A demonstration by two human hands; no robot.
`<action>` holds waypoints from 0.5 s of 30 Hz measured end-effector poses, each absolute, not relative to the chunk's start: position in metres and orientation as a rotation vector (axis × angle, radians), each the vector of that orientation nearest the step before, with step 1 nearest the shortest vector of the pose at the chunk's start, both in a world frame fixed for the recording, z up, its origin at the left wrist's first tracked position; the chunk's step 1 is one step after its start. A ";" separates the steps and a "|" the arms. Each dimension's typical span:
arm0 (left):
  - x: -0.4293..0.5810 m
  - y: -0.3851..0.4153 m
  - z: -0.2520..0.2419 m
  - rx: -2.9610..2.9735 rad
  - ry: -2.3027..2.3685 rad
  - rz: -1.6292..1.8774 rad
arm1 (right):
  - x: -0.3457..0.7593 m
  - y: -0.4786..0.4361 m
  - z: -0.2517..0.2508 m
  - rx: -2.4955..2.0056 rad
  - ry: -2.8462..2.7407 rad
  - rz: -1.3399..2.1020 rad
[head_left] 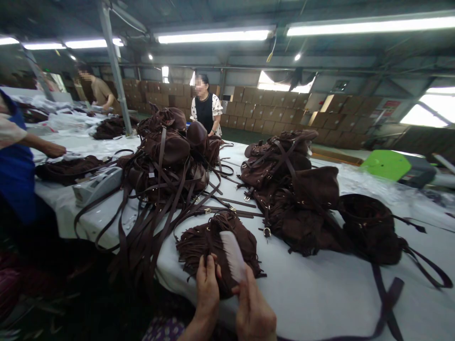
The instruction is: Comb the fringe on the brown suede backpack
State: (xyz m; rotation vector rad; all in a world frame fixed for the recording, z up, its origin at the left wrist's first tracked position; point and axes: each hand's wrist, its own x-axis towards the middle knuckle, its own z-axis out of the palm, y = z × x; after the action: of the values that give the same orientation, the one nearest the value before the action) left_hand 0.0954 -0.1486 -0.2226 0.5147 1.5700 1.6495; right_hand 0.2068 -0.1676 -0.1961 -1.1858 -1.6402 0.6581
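Note:
A dark brown fringed bag (pixel 245 241) lies on the white table edge in front of me. My left hand (pixel 208 289) is closed at the bag's near side, fingers pinching some of its brown fringe. In my right hand (pixel 252 303) is a white comb (pixel 232 255), held upright and tilted to the left, its teeth against or just over the bag. The fingertips of the right hand are wrapped round the comb's lower end. A strap with a metal buckle runs behind the bag.
Piles of brown bags stand on the white table (pixel 320 293): one pile (pixel 167 151) behind left, another (pixel 291 189) at right. A grey device (pixel 97 187) is at left. People stand left and across the table. Straps hang over the near edge.

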 end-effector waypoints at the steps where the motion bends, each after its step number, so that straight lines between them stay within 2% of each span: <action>1: 0.094 -0.150 -0.219 0.517 1.511 1.674 | 0.214 -0.165 -0.190 -1.237 -1.583 0.756; 5: 0.082 -0.159 -0.206 0.799 1.542 1.761 | 0.237 -0.156 -0.186 -1.341 -1.515 1.092; 10: 0.065 -0.160 -0.189 1.372 1.699 1.639 | 0.228 -0.161 -0.214 -1.324 -1.446 1.205; 12: 0.062 -0.156 -0.178 1.752 1.713 1.451 | 0.214 -0.166 -0.224 -1.246 -1.353 1.340; 15: 0.062 -0.148 -0.161 2.300 1.606 0.904 | 0.192 -0.170 -0.232 -1.118 -1.223 1.511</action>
State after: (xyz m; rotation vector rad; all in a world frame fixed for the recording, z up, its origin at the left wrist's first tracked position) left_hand 0.0624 -0.1476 -0.1611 2.3003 1.6058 0.9039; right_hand 0.1923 -0.1701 -0.2324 -1.1177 -1.2229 1.5105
